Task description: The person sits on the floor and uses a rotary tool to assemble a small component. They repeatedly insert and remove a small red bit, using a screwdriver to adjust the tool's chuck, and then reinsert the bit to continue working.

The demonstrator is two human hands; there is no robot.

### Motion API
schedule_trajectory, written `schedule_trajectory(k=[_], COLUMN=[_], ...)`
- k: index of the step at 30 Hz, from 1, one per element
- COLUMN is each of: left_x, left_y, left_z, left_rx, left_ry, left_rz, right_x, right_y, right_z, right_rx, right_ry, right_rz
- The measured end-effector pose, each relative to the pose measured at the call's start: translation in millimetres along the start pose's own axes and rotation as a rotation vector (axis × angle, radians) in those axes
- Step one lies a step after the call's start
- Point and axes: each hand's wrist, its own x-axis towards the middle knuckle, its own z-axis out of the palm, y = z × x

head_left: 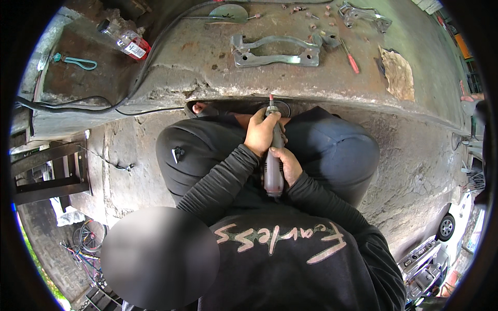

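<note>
In my lap, between my bent knees, I hold a grey die grinder (274, 179) lengthwise, with its small reddish grinding stone (271, 97) pointing toward the bench edge. My left hand (261, 132) is wrapped round its front end near the collar. Further back, my right hand (288, 165) is closed on the side of the body. A bare metal bracket (241, 56), arched with a bolt hole at either end, lies on the bench beyond the grinder tip, apart from both hands.
Along the bench are a red-handled screwdriver (353, 63), a brown sheet (399, 73), a second bracket (365, 15), a round disc (228, 14) and several small stone bits (312, 16). At left a thick cable (139, 83) passes a bottle of red liquid (134, 45) and a blue loop (82, 62).
</note>
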Motion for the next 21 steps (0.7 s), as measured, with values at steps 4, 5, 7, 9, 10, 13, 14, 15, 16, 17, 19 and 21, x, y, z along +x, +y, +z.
schedule_trajectory(k=[4, 5, 7, 9, 10, 13, 14, 15, 16, 17, 19, 21], left_x=[3, 2, -2, -11, -20, -52, -62, -73, -83, -89, -100, -107], left_y=[-3, -3, 2, 10, 15, 30, 34, 38, 42, 47, 57, 67], left_z=[-2, -1, 2, 6, 7, 13, 16, 19, 21, 22, 21, 18], left_rx=[-0.007, -0.026, -0.061, -0.077, -0.089, -0.065, -0.069, -0.075, -0.103, -0.054, -0.028, 0.023], left_ry=[-0.014, -0.014, -0.016, -0.023, -0.044, -0.105, -0.149, -0.188, -0.228, -0.268, -0.310, -0.265], left_rz=[0.018, 0.006, -0.012, 0.014, 0.060, 0.235, 0.302, 0.360, 0.369, 0.429, 0.474, 0.441], right_x=[0, 0, -5, -10, -13, -28, -33, -38, -42, -45, -51, -53], right_y=[-1, -2, -2, -4, -3, -2, -3, -2, -3, -3, -3, -5], right_z=[1, 1, 3, 5, 7, 11, 11, 13, 13, 14, 15, 16], right_rx=[-0.019, -0.016, -0.062, -0.080, -0.164, -0.262, -0.248, -0.242, -0.268, -0.275, -0.291, -0.287], right_ry=[-0.016, -0.003, -0.011, -0.040, -0.018, -0.179, -0.279, -0.339, -0.378, -0.406, -0.439, -0.455], right_rz=[0.001, 0.010, -0.030, -0.085, -0.135, -0.298, -0.376, -0.431, -0.385, -0.410, -0.457, -0.451])
